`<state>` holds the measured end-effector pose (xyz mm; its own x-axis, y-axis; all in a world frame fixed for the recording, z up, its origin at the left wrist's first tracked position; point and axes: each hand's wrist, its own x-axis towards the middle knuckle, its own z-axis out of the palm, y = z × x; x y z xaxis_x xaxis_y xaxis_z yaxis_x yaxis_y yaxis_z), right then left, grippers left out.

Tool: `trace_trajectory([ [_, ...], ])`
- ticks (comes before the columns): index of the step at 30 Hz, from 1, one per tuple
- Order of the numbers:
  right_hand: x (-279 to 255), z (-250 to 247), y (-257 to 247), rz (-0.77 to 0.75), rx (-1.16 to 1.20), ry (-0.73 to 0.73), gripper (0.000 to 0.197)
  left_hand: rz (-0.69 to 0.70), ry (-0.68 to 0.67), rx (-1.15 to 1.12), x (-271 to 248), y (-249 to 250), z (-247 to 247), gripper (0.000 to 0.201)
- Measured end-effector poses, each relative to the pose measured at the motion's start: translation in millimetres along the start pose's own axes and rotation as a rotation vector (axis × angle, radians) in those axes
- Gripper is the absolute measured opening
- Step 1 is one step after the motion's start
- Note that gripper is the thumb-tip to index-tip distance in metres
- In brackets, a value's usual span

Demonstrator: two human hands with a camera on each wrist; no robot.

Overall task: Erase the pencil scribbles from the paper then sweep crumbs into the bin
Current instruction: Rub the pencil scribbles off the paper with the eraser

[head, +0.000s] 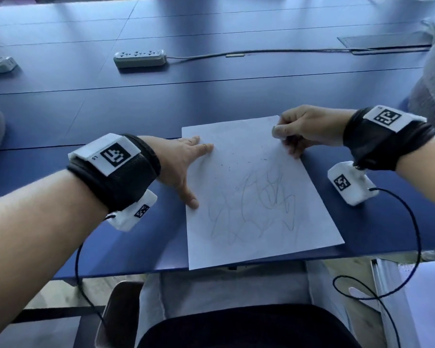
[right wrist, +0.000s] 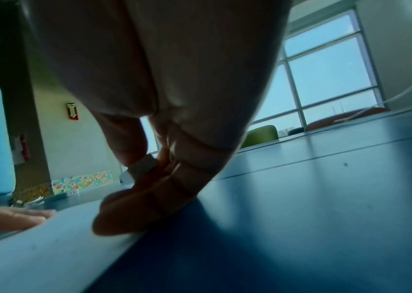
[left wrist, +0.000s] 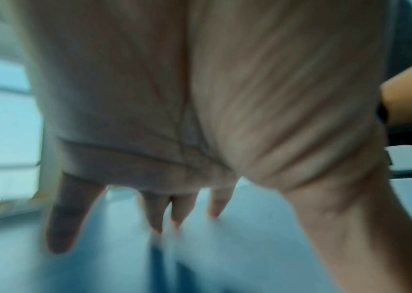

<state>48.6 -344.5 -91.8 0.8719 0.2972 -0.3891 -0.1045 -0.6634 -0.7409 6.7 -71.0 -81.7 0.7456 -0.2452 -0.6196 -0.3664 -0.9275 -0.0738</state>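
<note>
— Starting at my left: why is the left hand [head: 183, 162] flat?

— I've got its fingers straight and spread on the paper's [head: 256, 197] left edge, so the sheet won't skate on the blue table [head: 136, 101].

— And the scribbles [head: 256, 204]?

— Mid-sheet toward the near edge, with a few dark crumbs [head: 246, 162] above them.

— The right side?

— My right hand [head: 304, 129] pinches a white eraser [right wrist: 142, 166] between thumb and curled fingers at the far right corner. No bin in view.
</note>
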Motion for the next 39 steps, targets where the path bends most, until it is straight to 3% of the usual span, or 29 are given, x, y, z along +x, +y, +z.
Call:
trace_trajectory([
  [3, 5.0, -0.5, -0.2, 0.033, 0.032, -0.02, 0.022, 0.055, 0.202, 0.163, 3.4, 34.9, -13.4, 0.088],
  [5, 7.1, 0.0, -2.0, 0.047, 0.045, -0.019, 0.022, 0.218, 0.29, 0.129, 10.5, 68.5, -12.8, 0.093],
  [7, 8.6, 0.1, -0.9, 0.053, 0.064, -0.014, 0.023, 0.349, 0.277, 0.092, 15.3, 100.0, -8.4, 0.11],
  [9, 9.8, 0.2, 1.5, 0.053, 0.087, -0.003, 0.024, 0.377, 0.236, 0.105, 16.2, 116.2, 0.6, 0.12],
  [11, 10.3, 1.3, 2.1, 0.054, 0.095, -0.004, 0.025, 0.249, 0.177, 0.081, 14.3, 114.2, 10.1, 0.128],
  [13, 11.1, 1.1, 2.6, 0.061, 0.093, -0.015, 0.024, 0.021, 0.088, 0.124, 6.8, 105.7, 9.5, 0.13],
  [15, 11.5, 0.5, 2.3, 0.065, 0.085, -0.026, 0.024, -0.103, 0.034, 0.263, -3.5, 101.4, -2.2, 0.114],
  [17, 12.0, 0.2, 0.4, 0.067, 0.074, -0.031, 0.025, -0.08, 0.098, 0.301, -7.1, 104.4, -14.5, 0.089],
  [18, 11.8, 0.1, -0.5, 0.069, 0.071, -0.029, 0.025, -0.034, 0.161, 0.267, -2.6, 106.8, -17.4, 0.089],
  [20, 11.0, 0.4, -1.4, 0.072, 0.074, -0.022, 0.025, 0.09, 0.236, 0.15, 11.9, 113.8, -16.9, 0.109],
  [22, 10.1, 0.9, -1.8, 0.075, 0.082, -0.017, 0.024, 0.151, 0.199, 0.085, 19.3, 118.3, -11.3, 0.12],
  [25, 9.9, 1.2, -2.5, 0.077, 0.068, -0.018, 0.024, 0.017, 0.078, 0.07, 12.7, 110.6, -2.9, 0.13],
  [27, 9.8, 1.0, -1.6, 0.078, 0.061, -0.022, 0.021, -0.104, 0.015, 0.163, -2.8, 102.1, -3.1, 0.125],
  [30, 8.7, 0.8, -2.6, 0.075, 0.063, -0.026, 0.021, -0.113, 0.077, 0.266, -19.5, 93.1, -1.5, 0.108],
  [33, 8.8, 2.1, -2.3, 0.077, 0.057, -0.011, 0.022, 0.064, 0.159, 0.193, -25.0, 93.2, 19.9, 0.123],
  [35, 8.7, 2.4, -1.8, 0.077, 0.058, -0.011, 0.022, 0.141, 0.109, 0.165, -33.6, 89.8, 36.4, 0.125],
  [39, 8.0, 1.3, -2.0, 0.079, 0.053, -0.024, 0.022, -0.147, 0.006, 0.227, -46.1, 65.6, 43.4, 0.133],
])
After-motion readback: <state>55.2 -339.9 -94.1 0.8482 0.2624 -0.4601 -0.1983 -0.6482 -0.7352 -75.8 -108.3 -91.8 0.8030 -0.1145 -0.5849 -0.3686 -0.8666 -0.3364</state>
